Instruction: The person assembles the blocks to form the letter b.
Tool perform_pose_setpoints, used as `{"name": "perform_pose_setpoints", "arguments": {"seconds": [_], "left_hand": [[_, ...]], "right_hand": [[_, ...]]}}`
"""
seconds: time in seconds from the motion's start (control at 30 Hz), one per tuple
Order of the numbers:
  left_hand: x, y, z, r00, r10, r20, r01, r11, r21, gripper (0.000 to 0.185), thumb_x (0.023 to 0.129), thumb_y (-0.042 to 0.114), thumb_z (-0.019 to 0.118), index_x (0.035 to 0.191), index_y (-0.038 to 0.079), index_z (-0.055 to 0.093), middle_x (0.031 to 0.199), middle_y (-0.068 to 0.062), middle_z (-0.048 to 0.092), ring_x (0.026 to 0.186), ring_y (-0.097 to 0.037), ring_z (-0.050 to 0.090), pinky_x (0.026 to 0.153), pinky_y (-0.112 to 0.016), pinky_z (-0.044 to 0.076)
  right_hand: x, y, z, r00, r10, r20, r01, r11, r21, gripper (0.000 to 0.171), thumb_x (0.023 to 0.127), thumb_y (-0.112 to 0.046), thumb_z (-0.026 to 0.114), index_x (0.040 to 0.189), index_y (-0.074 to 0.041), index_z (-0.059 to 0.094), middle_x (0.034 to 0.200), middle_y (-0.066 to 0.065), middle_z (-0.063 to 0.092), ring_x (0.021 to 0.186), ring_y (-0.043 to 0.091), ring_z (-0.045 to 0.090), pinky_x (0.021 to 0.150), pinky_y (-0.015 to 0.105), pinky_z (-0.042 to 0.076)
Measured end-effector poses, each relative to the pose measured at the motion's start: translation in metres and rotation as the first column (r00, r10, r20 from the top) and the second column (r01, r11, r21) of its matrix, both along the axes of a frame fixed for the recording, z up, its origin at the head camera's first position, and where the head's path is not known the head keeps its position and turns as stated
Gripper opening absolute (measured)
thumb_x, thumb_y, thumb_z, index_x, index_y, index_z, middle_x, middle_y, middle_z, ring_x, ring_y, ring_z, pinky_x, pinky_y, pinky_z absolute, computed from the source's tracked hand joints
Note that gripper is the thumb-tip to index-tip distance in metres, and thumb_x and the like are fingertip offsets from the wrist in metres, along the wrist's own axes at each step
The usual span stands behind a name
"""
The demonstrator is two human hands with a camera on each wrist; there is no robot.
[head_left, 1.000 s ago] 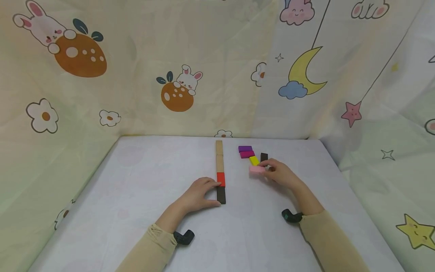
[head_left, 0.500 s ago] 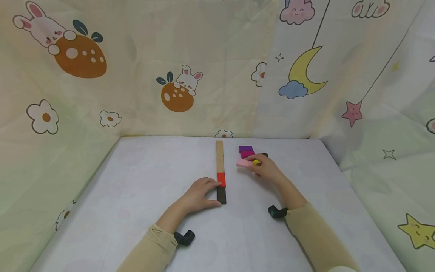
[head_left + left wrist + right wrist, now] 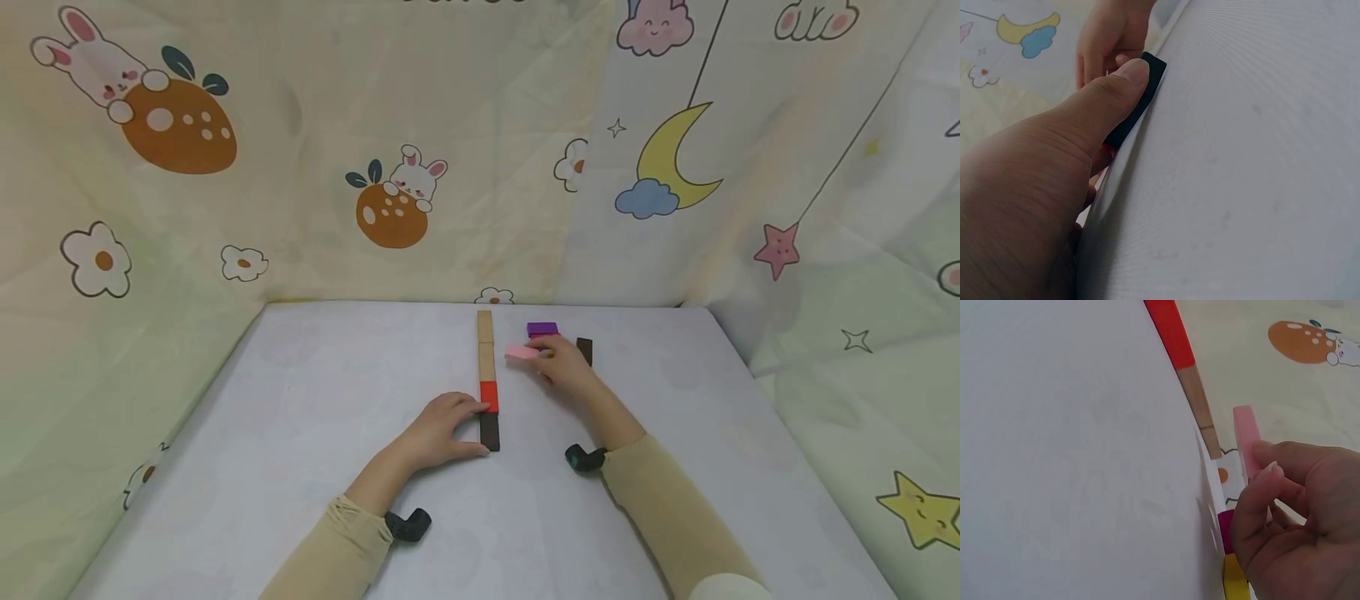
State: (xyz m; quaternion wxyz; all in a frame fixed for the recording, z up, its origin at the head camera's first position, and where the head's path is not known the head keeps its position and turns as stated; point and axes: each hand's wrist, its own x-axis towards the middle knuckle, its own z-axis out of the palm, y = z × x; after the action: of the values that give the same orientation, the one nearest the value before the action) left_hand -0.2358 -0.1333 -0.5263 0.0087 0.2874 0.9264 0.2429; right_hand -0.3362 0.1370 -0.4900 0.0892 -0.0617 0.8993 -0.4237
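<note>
A straight row runs toward the far edge: a black block point(image 3: 490, 435) nearest, then a red block point(image 3: 489, 393) and two natural wood blocks point(image 3: 486, 358). My left hand point(image 3: 435, 429) rests at the near end of this row from the left, its thumb on the black block and a fingertip at the red one. Between thumb and fingers my right hand point(image 3: 567, 367) pinches a pink block point(image 3: 1246, 437), which is held up to the right of the wood blocks. In the right wrist view a magenta block point(image 3: 1227, 528) and a yellow block point(image 3: 1235, 578) show beside that hand.
Beyond the right hand lies a purple block point(image 3: 542, 328), and another dark block point(image 3: 584, 348) stands to its right. The white tabletop point(image 3: 300, 400) ends at a patterned cloth point(image 3: 300, 167) behind. Each wrist carries a small black device point(image 3: 408, 525).
My right hand has carried the pink block left and slightly farther away, toward the row, and now hides the yellow block in the head view. The left hand has stayed in place.
</note>
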Motion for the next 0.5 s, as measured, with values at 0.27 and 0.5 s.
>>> {"name": "perform_pose_setpoints", "arguments": {"seconds": [0.27, 0.5], "left_hand": [[0.001, 0.0, 0.001, 1.0, -0.002, 0.0, 0.002, 1.0, 0.003, 0.072, 0.079, 0.058, 0.075, 0.141, 0.026, 0.054, 0.135, 0.002, 0.055, 0.13, -0.019, 0.047, 0.115, -0.041, 0.037], [0.0, 0.0, 0.0, 1.0, -0.002, -0.005, 0.002, 1.0, 0.0, 0.072, 0.079, 0.057, 0.076, 0.141, 0.026, 0.054, 0.134, 0.002, 0.055, 0.129, -0.018, 0.048, 0.114, -0.039, 0.038]], "right_hand": [[-0.011, -0.011, -0.01, 0.997, 0.006, -0.078, -0.001, 0.998, 0.059, 0.031, 0.094, -0.025, 0.066, 0.125, -0.018, 0.066, 0.123, 0.009, 0.06, 0.096, 0.025, 0.057, 0.078, 0.033, 0.053], [-0.015, -0.018, -0.013, 0.993, 0.004, -0.114, 0.006, 0.996, 0.089, 0.033, 0.092, -0.027, 0.068, 0.123, -0.016, 0.067, 0.127, 0.011, 0.06, 0.108, 0.028, 0.053, 0.101, 0.046, 0.05]]}}
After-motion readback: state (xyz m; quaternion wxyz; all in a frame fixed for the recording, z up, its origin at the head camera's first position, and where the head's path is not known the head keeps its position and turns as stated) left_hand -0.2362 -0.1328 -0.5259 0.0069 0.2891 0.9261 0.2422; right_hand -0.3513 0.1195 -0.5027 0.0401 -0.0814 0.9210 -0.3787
